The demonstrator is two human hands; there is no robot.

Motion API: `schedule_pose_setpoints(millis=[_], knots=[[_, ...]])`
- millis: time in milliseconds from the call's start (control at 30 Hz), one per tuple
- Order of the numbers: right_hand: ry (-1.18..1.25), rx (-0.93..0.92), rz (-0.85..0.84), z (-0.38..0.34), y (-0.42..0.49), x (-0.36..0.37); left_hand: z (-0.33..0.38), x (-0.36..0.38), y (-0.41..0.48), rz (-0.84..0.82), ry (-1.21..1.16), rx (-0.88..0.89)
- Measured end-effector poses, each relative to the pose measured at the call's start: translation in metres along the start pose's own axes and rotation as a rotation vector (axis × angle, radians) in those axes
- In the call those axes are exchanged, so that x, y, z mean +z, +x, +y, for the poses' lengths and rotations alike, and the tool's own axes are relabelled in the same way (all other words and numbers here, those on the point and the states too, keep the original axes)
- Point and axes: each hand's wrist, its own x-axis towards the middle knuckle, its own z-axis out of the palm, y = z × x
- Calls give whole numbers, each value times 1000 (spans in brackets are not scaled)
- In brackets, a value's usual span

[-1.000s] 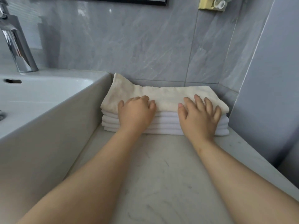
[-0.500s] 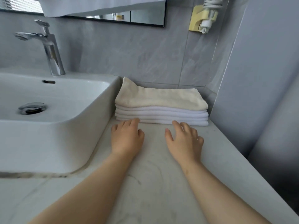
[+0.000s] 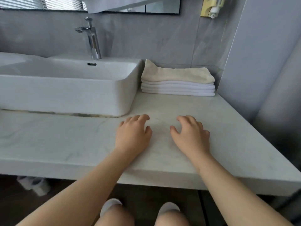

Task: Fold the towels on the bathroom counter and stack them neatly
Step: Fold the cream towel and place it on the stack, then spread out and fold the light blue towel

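A stack of folded towels (image 3: 177,82) sits at the back right corner of the counter (image 3: 65,137), against the wall and beside the basin. A cream towel (image 3: 175,75) lies on top of several white ones (image 3: 177,89). My left hand (image 3: 132,134) and my right hand (image 3: 191,136) hover palm-down over the counter near its front edge, well in front of the stack. Both hold nothing, and their fingers are loosely bent.
A white rectangular basin (image 3: 68,88) stands on the counter to the left, with a chrome tap (image 3: 92,39) behind it. Grey tiled walls close off the back and right. A yellow holder (image 3: 211,7) hangs on the wall above the towels. The floor shows below the counter's front edge.
Both hands have come off the towel stack and drawn back toward the front edge of the counter. The view has pulled away, showing more of the basin and the floor.
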Motion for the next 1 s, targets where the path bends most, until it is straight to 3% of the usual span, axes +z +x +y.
schedule_pose_setpoints(millis=[200, 600, 1000], knots=[[35, -72, -51, -21, -60, -13, -23, -42, -69, -1, -50, 0], [70, -374, -124, -111, -130, -10, -88, -112, -142, 53, 173, 51], [164, -757, -239, -284, -73, 50, -216, -160, -114, 170, 245, -233]])
